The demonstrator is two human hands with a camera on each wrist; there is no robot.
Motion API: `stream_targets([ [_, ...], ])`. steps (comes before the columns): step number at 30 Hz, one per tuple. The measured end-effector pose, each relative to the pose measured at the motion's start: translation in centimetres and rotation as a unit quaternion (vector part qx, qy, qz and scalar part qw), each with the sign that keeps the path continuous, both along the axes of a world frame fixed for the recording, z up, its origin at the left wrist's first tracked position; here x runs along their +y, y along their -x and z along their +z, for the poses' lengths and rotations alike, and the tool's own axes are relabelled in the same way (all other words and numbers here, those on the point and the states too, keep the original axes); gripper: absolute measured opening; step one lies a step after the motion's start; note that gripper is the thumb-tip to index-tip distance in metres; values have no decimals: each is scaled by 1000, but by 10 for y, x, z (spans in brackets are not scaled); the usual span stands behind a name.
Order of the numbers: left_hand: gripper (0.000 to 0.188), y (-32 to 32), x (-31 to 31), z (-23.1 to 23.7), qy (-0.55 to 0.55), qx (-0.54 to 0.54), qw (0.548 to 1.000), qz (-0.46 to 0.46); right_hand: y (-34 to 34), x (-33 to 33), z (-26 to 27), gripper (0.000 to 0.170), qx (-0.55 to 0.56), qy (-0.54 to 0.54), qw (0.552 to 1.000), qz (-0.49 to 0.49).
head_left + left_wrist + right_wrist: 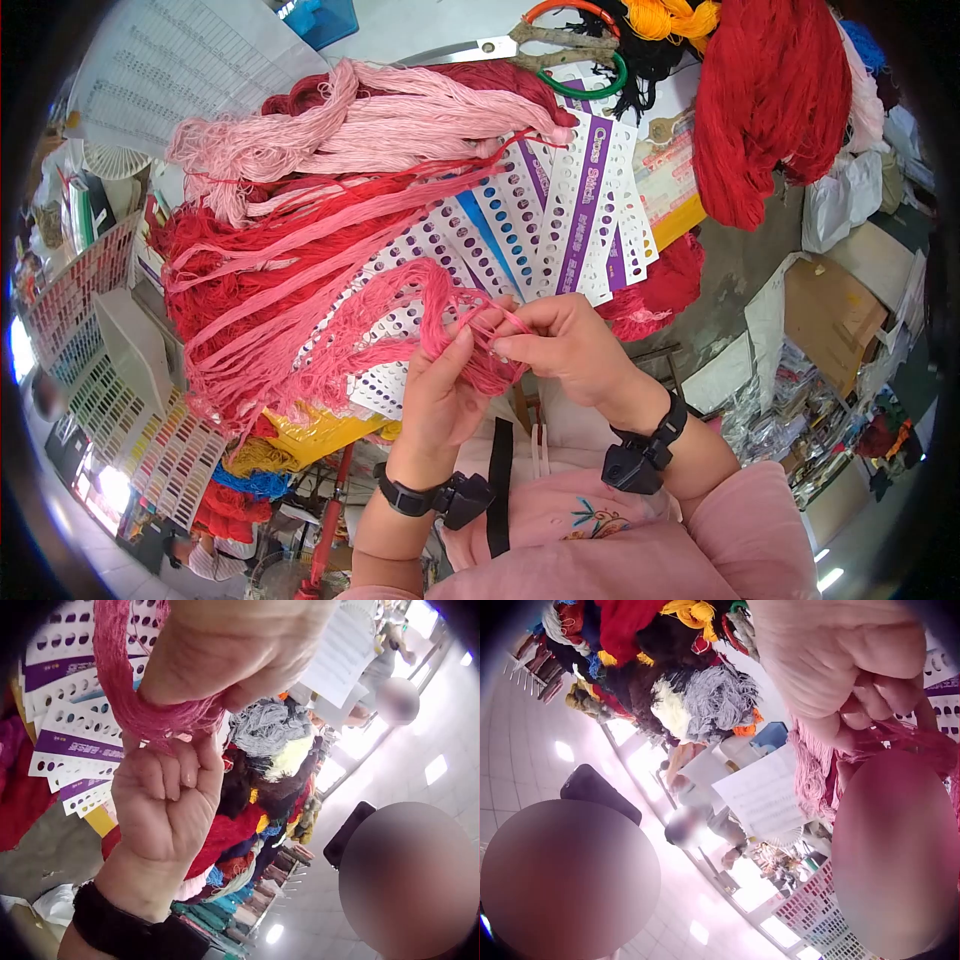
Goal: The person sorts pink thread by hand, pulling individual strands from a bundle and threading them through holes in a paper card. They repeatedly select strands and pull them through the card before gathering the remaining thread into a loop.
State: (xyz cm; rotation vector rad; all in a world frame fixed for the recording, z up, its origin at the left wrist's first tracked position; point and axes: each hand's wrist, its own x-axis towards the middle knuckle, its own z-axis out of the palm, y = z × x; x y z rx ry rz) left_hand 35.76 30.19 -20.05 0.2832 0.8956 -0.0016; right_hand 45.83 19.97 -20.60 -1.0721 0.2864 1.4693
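Observation:
A hank of deep pink embroidery thread (435, 305) lies across the pile, its near end gathered in both hands. My left hand (445, 400) holds the looped end, with the thumb upright against the strands. Close beside it, my right hand (575, 350) pinches a few strands between thumb and fingertips. In the left wrist view the thread (112, 667) hangs in a thick loop around the left hand (232, 652), and the right hand (165, 802) has its fingers curled at the bottom of the loop. Beneath are white punched cards (575, 215) with purple bands.
Light pink (420, 115) and red hanks (210, 240) cover the table's left side. Scissors (490, 50) with orange and green handles lie at the back. A large red hank (770, 100) sits back right. Printed sheets (190, 75) and a colour chart (150, 430) stand left.

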Motion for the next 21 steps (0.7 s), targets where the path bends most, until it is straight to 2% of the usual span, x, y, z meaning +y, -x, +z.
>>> stream_targets([
  [6, 32, -4, -3, 2, -35, 26, 999, 18, 2, -1, -3, 8, 2, -9, 1000, -27],
  [7, 27, -6, -3, 4, -57, 34, 998, 6, 4, -2, -3, 8, 2, -9, 1000, -27],
  [9, 22, -7, 0, 3, -80, 38, 996, -4, 5, -2, -2, 7, -158, -20, 984, -84],
  [10, 13, -2, 7, -1, -15, 5, 997, 71, -1, -4, -1, 7, -162, -22, 983, -81],
  [12, 8, 31, 35, -20, 71, -34, 965, 248, -24, -18, 8, 6, -129, -72, 947, -284],
  [13, 10, 58, 62, -29, 93, -38, 933, 345, -42, -30, 11, 5, -4, -154, 916, -370],
  [14, 12, 69, 85, -22, 148, -158, 887, 407, -63, -43, 14, 6, 120, -231, 857, -444],
  [15, 14, 91, 108, -17, 83, -98, 900, 415, -80, -53, 20, 7, 151, -295, 833, -443],
  [16, 17, 125, 131, -20, 2, 1, 912, 411, -96, -63, 26, 8, 179, -359, 804, -439],
  [17, 20, 170, 154, -29, -2, 36, 915, 402, -111, -74, 33, 8, 133, -309, 838, -429],
  [18, 17, 242, 186, -47, -119, 115, 942, 291, -127, -88, 39, 8, 84, -257, 867, -419],
  [19, 11, 239, 189, -31, -252, 342, 864, 270, -147, -109, 35, 10, 35, -210, 880, -425],
  [20, 18, 357, 230, -49, -537, 382, 749, -75, -170, -135, 29, 12, -13, -160, 889, -430],
  [21, 18, 329, 230, -46, -541, 372, 750, -74, -194, -161, 27, 12, -133, -106, 884, -436],
])
